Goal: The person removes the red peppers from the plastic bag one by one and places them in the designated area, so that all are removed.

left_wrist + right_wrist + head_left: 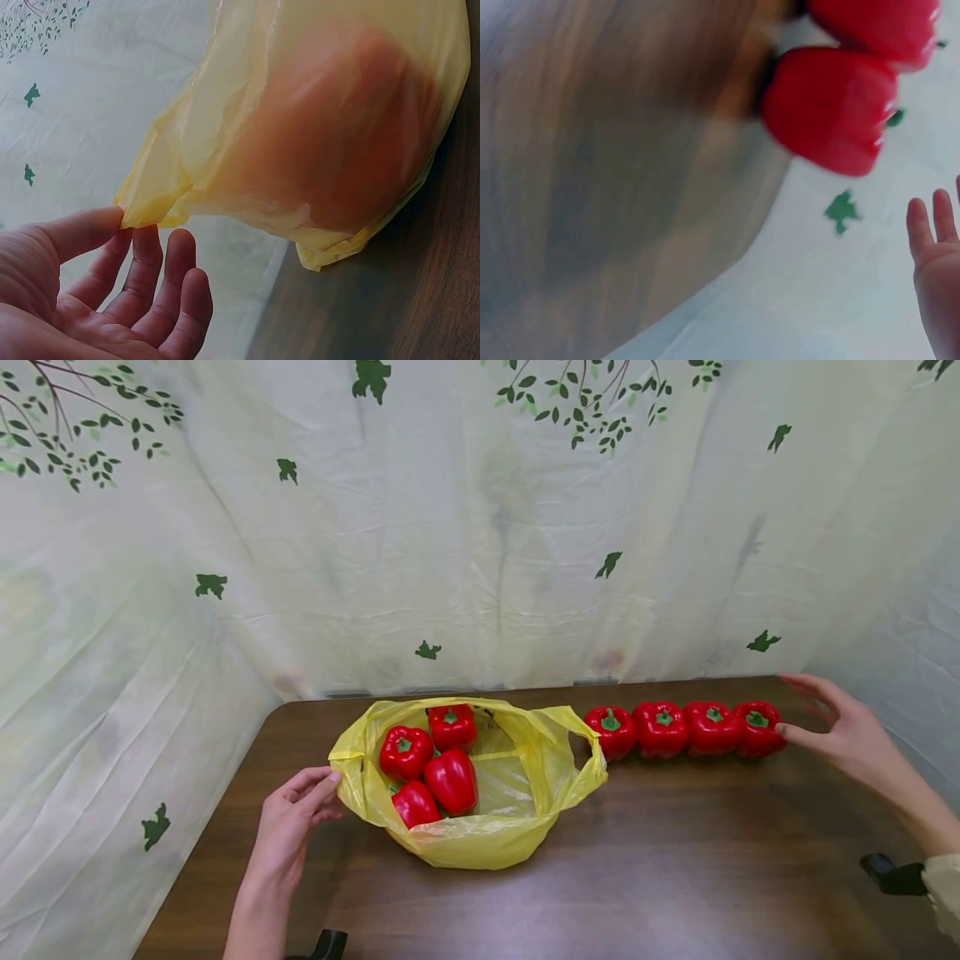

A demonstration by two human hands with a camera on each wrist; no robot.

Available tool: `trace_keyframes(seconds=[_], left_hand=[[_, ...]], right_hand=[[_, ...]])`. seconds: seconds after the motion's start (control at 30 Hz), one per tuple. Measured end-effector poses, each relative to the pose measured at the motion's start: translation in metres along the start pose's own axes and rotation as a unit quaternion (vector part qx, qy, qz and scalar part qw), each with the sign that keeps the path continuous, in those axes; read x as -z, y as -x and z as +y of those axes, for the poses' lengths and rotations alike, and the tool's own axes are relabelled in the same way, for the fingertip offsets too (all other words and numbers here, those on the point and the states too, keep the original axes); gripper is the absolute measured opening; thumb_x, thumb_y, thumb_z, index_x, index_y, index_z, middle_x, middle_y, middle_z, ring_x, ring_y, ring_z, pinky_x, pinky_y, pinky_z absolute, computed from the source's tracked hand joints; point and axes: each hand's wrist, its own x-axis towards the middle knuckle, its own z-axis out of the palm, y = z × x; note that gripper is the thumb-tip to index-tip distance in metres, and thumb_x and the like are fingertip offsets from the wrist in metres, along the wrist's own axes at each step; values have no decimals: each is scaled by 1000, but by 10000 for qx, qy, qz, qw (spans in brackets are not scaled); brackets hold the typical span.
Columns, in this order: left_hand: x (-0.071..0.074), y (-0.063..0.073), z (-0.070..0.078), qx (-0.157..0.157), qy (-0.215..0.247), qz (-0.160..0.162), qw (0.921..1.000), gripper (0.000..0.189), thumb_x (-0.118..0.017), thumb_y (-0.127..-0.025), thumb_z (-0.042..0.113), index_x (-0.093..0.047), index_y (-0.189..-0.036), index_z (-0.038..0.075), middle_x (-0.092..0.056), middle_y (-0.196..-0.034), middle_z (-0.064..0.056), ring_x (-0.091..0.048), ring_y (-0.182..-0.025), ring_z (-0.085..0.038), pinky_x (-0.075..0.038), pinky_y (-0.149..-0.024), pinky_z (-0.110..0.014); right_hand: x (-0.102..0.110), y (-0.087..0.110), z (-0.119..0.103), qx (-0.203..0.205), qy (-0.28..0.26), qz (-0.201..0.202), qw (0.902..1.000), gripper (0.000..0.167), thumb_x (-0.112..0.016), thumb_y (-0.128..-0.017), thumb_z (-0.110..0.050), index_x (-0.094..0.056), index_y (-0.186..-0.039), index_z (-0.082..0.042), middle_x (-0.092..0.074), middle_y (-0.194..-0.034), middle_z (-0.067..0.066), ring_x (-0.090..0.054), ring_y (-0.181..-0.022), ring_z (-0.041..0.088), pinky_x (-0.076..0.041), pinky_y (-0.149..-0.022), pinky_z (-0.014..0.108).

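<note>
A yellow plastic bag [487, 847] stands on the table with its mouth spread, several red bell peppers [452, 781] inside toward its left. At the bag's left rim my left hand [288, 827] pinches the plastic between thumb and forefinger; the left wrist view shows the pinched corner and a pepper's blurred red shape through the film. Right of the bag, more red bell peppers line up side by side, stems up. My right hand [851, 731] is at the rightmost bell pepper [759, 728], thumb close to its side and fingers extended behind it. In the right wrist view that hand's fingers look straight.
The brown wooden table [660, 877] ends at the back against a pale curtain [480, 527] printed with green leaves. The row's leftmost bell pepper [611, 732] stands right by the bag's right handle loop [588, 760].
</note>
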Motion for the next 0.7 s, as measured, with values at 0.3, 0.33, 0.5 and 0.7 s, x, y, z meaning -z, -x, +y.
trace_keyframes(seconds=[0.3,0.33,0.5,0.7], left_hand=[[1,1,0,-32,7,34,10000,29,-71,-92,30,-68,-108,6,-68,-91,2,-65,-76,-15,-56,-72,-28],[1,1,0,-35,15,36,10000,29,-71,-92,30,-68,-108,6,-68,-91,2,-65,-76,-15,-56,-72,-29],[1,1,1,-52,36,32,10000,28,-72,-92,30,-68,-108,7,-69,-91,3,-66,-76,-15,-56,-72,-29],[2,2,2,-95,75,16,9999,25,-72,-92,29,-69,-106,8,-69,-91,2,-66,-76,-15,-56,-72,-28]], right_hand=[[-11,-4,-38,-132,67,-441,9989,61,-73,-90,-13,-45,-145,-16,-45,-131,-15,-44,-111,-5,-39,-79,2],[-12,-5,-42,-137,90,-480,9987,61,-73,-90,-14,-46,-145,-16,-46,-131,-12,-45,-111,-2,-40,-78,3],[-22,-6,-64,-57,119,-543,9984,58,-73,-90,-16,-48,-142,-17,-48,-131,-3,-48,-109,10,-42,-77,5],[-32,-7,-85,133,146,-541,9983,57,-74,-90,-18,-50,-141,-24,-51,-132,-7,-50,-107,4,-42,-79,8]])
